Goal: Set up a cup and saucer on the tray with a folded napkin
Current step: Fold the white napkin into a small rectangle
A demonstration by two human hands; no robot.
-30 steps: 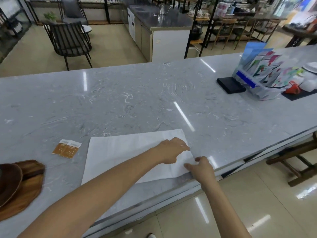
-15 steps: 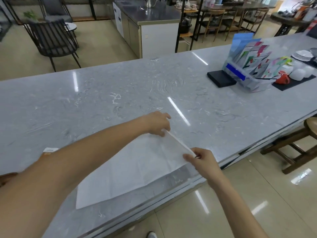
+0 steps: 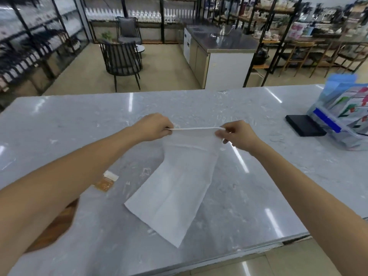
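Grey marble counter (image 3: 199, 108) filled the foreground of a café-like room, with a black chair (image 3: 121, 58) and shelving behind. A person held a white napkin (image 3: 179, 184) by its far edge, the left hand (image 3: 153, 127) and right hand (image 3: 237, 134) each closed in a pinch on one far corner, that edge drawn taut between them. From the grip the napkin ran down and toward the person, its long axis leaning slightly left, its near end lying on the counter, the nearest corner pointing at the counter's front edge. The raised far part hung below and between the two hands. An orange card (image 3: 105, 183) lay just left of the napkin, and a wooden tray (image 3: 53, 228) showed partly under the left forearm. A black box (image 3: 304, 127) and a holder of leaflets (image 3: 342, 116) sat well apart to the right.
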